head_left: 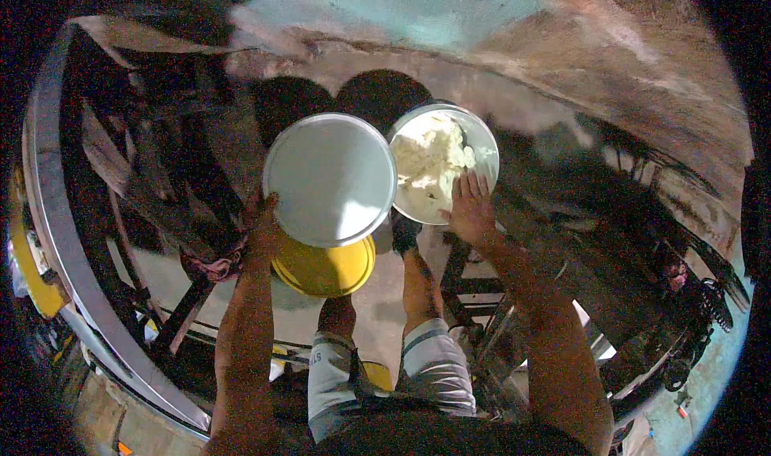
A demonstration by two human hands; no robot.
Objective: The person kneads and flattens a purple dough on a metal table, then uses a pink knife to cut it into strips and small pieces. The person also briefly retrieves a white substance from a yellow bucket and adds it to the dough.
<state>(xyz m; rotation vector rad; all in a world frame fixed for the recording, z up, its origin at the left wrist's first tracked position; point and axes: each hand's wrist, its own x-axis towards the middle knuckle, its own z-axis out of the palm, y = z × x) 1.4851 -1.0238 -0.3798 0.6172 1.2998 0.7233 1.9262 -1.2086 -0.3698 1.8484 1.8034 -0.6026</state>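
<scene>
My left hand (263, 223) grips the left edge of a round pale-grey lid (325, 175), which has a raised rim and is held roughly flat. To its right is a round light-coloured container (487, 147) with a lumpy, cream-white mass (434, 155) in it. My right hand (474, 211) rests at the container's near right edge, fingers stretched out and spread over the rim. Whether the fingertips touch the creamy mass cannot be made out. Partly hidden under the lid is a round yellow lid or bucket top (329, 267).
A worn wall (418, 14) with turquoise and brown patches rises ahead. Dark frames or shelving (144, 159) stand at the left, beside a curved metal edge (56, 191). At the right are more dark bars and a hanging black coil (715, 303). My legs (422, 295) are below.
</scene>
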